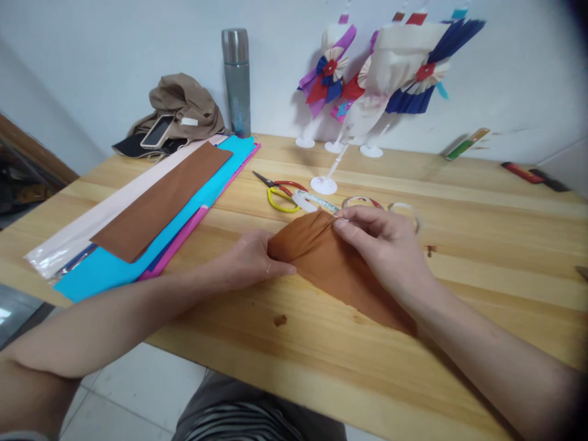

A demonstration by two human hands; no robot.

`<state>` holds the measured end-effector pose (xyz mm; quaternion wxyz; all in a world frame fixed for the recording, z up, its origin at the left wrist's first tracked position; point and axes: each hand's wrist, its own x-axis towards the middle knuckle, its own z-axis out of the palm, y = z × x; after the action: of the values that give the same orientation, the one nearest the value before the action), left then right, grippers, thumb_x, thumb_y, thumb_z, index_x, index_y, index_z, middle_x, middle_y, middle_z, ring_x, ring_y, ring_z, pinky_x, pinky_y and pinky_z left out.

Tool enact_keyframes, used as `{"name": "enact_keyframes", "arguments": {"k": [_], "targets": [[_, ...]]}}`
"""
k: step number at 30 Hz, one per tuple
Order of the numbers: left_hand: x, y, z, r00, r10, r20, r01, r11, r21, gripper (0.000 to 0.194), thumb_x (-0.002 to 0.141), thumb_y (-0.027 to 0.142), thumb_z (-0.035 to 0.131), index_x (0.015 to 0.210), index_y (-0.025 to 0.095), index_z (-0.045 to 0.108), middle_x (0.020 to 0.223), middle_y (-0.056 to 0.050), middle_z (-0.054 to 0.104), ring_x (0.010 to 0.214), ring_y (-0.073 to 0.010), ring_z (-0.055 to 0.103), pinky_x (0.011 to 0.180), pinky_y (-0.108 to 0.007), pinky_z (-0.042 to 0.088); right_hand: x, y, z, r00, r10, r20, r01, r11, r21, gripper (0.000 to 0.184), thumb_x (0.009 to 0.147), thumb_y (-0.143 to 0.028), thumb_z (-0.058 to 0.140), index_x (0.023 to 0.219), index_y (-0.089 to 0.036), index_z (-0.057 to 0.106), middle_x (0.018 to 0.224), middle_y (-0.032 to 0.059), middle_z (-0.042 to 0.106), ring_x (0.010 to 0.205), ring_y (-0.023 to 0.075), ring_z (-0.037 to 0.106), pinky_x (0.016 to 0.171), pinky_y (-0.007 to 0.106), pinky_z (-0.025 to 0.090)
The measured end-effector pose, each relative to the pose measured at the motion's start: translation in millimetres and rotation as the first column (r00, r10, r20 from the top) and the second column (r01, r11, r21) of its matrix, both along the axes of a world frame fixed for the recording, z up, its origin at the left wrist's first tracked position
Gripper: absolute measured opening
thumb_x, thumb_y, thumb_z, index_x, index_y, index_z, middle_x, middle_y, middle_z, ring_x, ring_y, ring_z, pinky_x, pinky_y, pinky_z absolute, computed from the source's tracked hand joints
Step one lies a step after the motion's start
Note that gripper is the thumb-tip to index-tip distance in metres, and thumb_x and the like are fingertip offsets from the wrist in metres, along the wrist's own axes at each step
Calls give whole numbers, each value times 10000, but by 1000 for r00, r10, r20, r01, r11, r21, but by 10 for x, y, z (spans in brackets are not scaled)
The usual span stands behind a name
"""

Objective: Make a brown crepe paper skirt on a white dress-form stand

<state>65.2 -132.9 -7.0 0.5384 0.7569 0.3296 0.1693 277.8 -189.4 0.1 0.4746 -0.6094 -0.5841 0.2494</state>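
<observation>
A person's striped shirt (248,422) and grey lap sit at the bottom of the frame, drawn up to a wooden desk (312,349) that spans the scene. Coloured sheets (105,275) in pink, brown, blue and magenta lie layered at left. At upper right, paper flowers (416,79) in navy, red, cream and purple stand on white stands against the wall.

In the centre, an orange-brown sheet (340,269) is held above the desk, gathered into creases at its upper left. The fingers of the left hand (252,260) are closed on its left end, thumb in front; those of the right hand (381,239) are pinched together at its top edge.

A crumpled tan cloth (184,101) occupies the upper left, beside a grey bottle (237,86). Red-and-yellow scissors (283,190) lie just beyond the held sheet; a phone (158,130) rests against the cloth.
</observation>
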Motion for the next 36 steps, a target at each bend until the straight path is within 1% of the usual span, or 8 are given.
{"name": "enact_keyframes", "arguments": {"k": [3, 6, 9, 12, 17, 20, 24, 36], "targets": [[-24, 30, 34, 996, 92, -13, -90, 990, 110, 448, 722, 313, 819, 1132, 159, 722, 1017, -80, 771, 869, -229, 716, 708, -317, 593, 4, -5, 16, 998, 7, 59, -8, 1000, 19, 182, 820, -383, 628, 740, -222, 656, 563, -25, 560, 507, 140, 479, 490, 277, 347], [-76, 21, 98, 967, 236, 97, -255, 897, 360, 545, 820, 451, 743, 1260, 141, 657, 1144, -125, 712, 873, -204, 674, 676, -305, 574, -26, -35, 36, 984, 55, 170, -56, 998, 2, 161, 862, -332, 601, 762, -220, 661, 570, -8, 580, 521, 153, 511, 503, 298, 359], [-124, 4, 145, 974, 104, 199, -205, 771, 603, 392, 946, 386, 616, 1260, 156, 653, 1265, -144, 670, 1095, -234, 645, 854, -351, 575, -96, -84, 44, 957, 86, 278, -93, 996, 12, 161, 874, -281, 570, 762, -221, 668, 567, -7, 591, 523, 153, 525, 508, 294, 367], [-118, 18, 122, 988, -38, 153, -87, 683, 726, 292, 920, 356, 673, 1173, 212, 698, 1266, -120, 690, 1240, -257, 599, 1080, -434, 488, -191, -145, 45, 940, 95, 329, -118, 992, 49, 153, 866, -253, 557, 782, -223, 682, 566, -11, 610, 503, 148, 528, 506, 281, 394], [-38, 37, 15, 986, -94, 138, -32, 707, 707, 119, 909, 314, 658, 939, 228, 734, 994, -74, 768, 1126, -243, 654, 1085, -456, 487, -299, -227, 45, 920, 119, 374, -163, 983, 88, 166, 865, -217, 543, 797, -227, 694, 541, -19, 596, 454, 133, 504, 475, 261, 387], [-16, 13, 0, 988, -69, 139, -47, 724, 689, 195, 924, 278, 590, 785, 210, 708, 818, -64, 730, 1026, -232, 674, 950, -396, 550, -303, -240, 26, 907, 121, 403, -183, 976, 119, 184, 872, -207, 533, 769, -228, 684, 536, -22, 589, 449, 124, 508, 481, 254, 391], [-14, 2, 10, 990, -68, 123, -32, 746, 665, 324, 945, 301, 540, 663, 185, 650, 776, -81, 689, 880, -217, 665, 792, -355, 561, -280, -235, -15, 891, 79, 448, -156, 978, 138, 215, 876, -254, 549, 956, -207, 744, 575, -9, 651, 448, 134, 543, 479, 259, 413], [15, 2, -51, 988, -91, 125, -30, 682, 731, 266, 932, 236, 566, 673, 203, 622, 696, -47, 639, 789, -185, 620, 830, -338, 551, -271, -278, -79, 677, -57, 734, -57, 990, 130, 473, 886, -331, 559, 1298, -148, 701, 553, 39, 697, 429, 202, 605, 461, 295, 386]]}}
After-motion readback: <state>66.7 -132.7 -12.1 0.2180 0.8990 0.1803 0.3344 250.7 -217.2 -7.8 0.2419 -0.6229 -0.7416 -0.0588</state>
